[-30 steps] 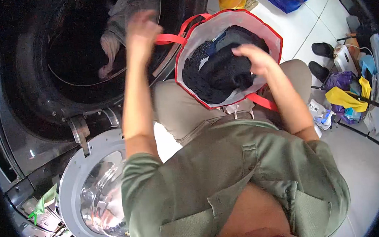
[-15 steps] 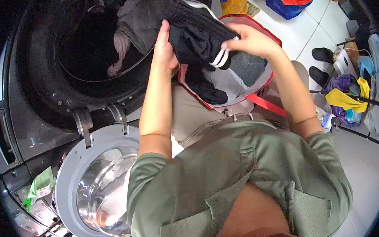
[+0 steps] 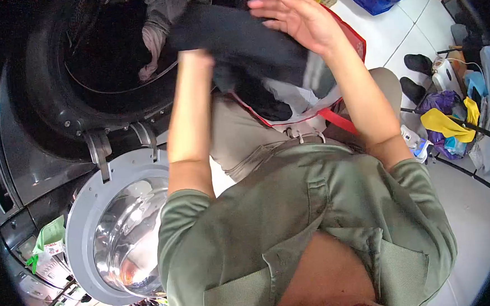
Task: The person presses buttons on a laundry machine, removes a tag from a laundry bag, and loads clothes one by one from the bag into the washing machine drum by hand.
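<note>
Head view: see blurred black garment point(image 3: 244, 46) above red-edged bag point(image 3: 297, 96) at twelve o'clock; cannot tell grip of left hand point(image 3: 195, 58) against it, at eleven; spread right hand point(image 3: 295, 18) wide, at one.

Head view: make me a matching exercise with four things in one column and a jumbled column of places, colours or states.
1. Dark garment
2. Round door
3. Black shoes
4. Bag

A. Side by side on white floor tiles
B. Red strap and pale lining
C. Raised, blurred, partly covering the view into the bag
D. Swung open, grey ring around clear glass

Pairs: 1-C, 2-D, 3-A, 4-B
</note>
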The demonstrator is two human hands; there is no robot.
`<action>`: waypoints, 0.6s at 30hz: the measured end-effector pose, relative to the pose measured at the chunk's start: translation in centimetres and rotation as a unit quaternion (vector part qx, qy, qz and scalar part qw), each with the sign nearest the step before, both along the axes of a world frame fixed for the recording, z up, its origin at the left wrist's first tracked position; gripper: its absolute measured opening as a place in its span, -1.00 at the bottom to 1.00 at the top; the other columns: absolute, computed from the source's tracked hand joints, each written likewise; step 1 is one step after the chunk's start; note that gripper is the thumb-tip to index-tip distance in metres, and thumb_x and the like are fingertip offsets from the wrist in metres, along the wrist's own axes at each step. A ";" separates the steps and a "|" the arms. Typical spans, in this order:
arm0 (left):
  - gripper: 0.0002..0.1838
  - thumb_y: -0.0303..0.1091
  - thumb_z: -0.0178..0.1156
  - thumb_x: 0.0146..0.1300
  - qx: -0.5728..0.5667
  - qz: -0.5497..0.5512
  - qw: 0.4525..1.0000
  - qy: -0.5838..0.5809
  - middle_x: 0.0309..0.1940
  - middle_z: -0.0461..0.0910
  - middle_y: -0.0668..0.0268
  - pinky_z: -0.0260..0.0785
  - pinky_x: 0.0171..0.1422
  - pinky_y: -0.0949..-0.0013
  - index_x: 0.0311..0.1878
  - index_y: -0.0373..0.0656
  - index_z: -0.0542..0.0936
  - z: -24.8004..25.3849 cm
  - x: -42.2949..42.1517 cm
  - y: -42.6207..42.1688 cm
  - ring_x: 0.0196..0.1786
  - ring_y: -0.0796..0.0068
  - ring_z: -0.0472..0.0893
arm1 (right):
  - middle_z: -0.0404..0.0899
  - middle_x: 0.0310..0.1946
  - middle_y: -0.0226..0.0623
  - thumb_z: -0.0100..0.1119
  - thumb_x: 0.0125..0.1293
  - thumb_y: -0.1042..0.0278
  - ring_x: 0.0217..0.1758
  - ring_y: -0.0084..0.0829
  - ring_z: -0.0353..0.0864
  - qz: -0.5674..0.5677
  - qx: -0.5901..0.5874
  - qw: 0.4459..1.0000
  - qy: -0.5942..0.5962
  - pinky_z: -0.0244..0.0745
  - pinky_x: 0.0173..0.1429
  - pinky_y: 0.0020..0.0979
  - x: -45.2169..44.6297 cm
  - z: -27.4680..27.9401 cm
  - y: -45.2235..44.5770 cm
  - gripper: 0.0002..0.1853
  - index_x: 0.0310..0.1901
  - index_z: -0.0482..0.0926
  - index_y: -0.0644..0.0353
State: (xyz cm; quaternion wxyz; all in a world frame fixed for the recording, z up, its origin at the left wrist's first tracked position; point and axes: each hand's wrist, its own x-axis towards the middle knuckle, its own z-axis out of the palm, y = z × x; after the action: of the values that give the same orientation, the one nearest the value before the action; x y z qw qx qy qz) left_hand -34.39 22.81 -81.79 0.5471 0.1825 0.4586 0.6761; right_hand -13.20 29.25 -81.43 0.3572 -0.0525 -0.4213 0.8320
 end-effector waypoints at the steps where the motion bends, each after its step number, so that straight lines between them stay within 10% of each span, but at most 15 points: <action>1: -0.55 -0.17 -0.12 0.23 0.052 0.063 0.997 0.015 0.08 0.36 0.20 0.25 0.15 0.20 0.15 -0.16 0.31 0.8 -4.8 0.0 0.10 0.26 0.39 | 0.49 -0.11 -0.21 -0.07 0.25 0.23 -0.08 -0.37 0.50 -0.013 -0.006 0.998 -0.065 0.41 -0.04 -0.40 0.3 -1.6 -0.5 -0.67 -0.02 0.38 0.21; 5: -0.48 -0.14 -0.11 0.23 0.211 0.193 0.956 0.062 0.20 0.22 0.05 0.16 0.23 0.14 0.19 -0.23 0.24 2.3 -17.9 -3.1 0.20 0.17 0.28 | 0.57 -0.40 -0.25 0.18 0.00 0.09 -0.40 -0.37 0.55 -0.009 0.330 0.821 -0.467 0.43 -0.35 -0.31 0.5 -13.7 -4.7 -0.65 -0.30 0.54 0.22; 8: -0.46 -0.22 0.07 0.12 0.042 0.180 0.975 0.127 0.15 0.28 0.16 0.18 0.19 0.32 0.17 -0.20 0.28 -0.8 -13.5 -2.9 0.20 0.36 0.28 | 0.52 -0.50 -0.14 0.18 -0.01 0.07 -0.43 -0.29 0.48 0.280 0.424 0.690 -0.516 0.36 -0.29 -0.26 0.8 -18.9 -10.0 -0.65 -0.40 0.51 0.24; 10: -0.49 -0.34 0.16 0.03 0.031 -0.081 0.906 0.414 0.06 0.38 0.21 0.18 0.19 0.39 0.10 -0.22 0.35 -0.4 -5.3 -4.0 0.11 0.44 0.36 | 0.50 -0.51 -0.15 0.17 0.01 0.07 -0.43 -0.34 0.45 0.230 0.402 0.749 -0.474 0.34 -0.29 -0.27 0.3 -15.2 -8.9 -0.65 -0.43 0.49 0.25; 13: -0.45 -0.40 0.28 -0.10 0.026 -0.382 0.824 0.417 -0.03 0.47 0.25 0.23 0.12 0.45 0.05 -0.24 0.40 -5.4 1.3 -5.8 0.02 0.48 0.42 | 0.16 -0.68 -0.59 0.14 0.12 0.15 -0.55 -0.61 0.16 0.038 0.227 0.911 -0.342 0.17 -0.42 -0.43 1.3 -5.3 -5.5 -0.65 -0.66 0.30 0.14; 14: -0.42 -0.41 0.30 -0.14 -0.012 -0.434 0.759 0.484 -0.04 0.48 0.26 0.23 0.11 0.46 0.05 -0.25 0.40 -7.4 2.6 -6.2 0.01 0.49 0.43 | 0.32 -0.64 -0.60 0.13 0.14 0.18 -0.53 -0.66 0.27 -0.015 0.131 0.945 -0.299 0.23 -0.37 -0.51 2.4 -1.8 -4.3 -0.74 -0.59 0.42 0.10; 18: -0.43 -0.47 0.32 -0.18 -0.016 -0.295 0.873 0.388 -0.12 0.51 0.25 0.25 0.08 0.47 0.01 -0.32 0.40 -8.3 5.1 -4.4 -0.08 0.55 0.45 | 0.50 -0.51 -0.49 0.09 0.17 0.10 -0.42 -0.66 0.41 -0.160 0.097 0.903 -0.386 0.29 -0.31 -0.56 6.0 1.0 0.9 -0.73 -0.39 0.53 0.16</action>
State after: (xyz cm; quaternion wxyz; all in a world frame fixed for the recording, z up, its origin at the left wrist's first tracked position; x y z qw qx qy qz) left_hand -29.29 18.43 -90.07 0.5022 0.5480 0.5697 0.3507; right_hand -7.17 30.14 -80.45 0.2986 -0.4010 -0.5908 0.6333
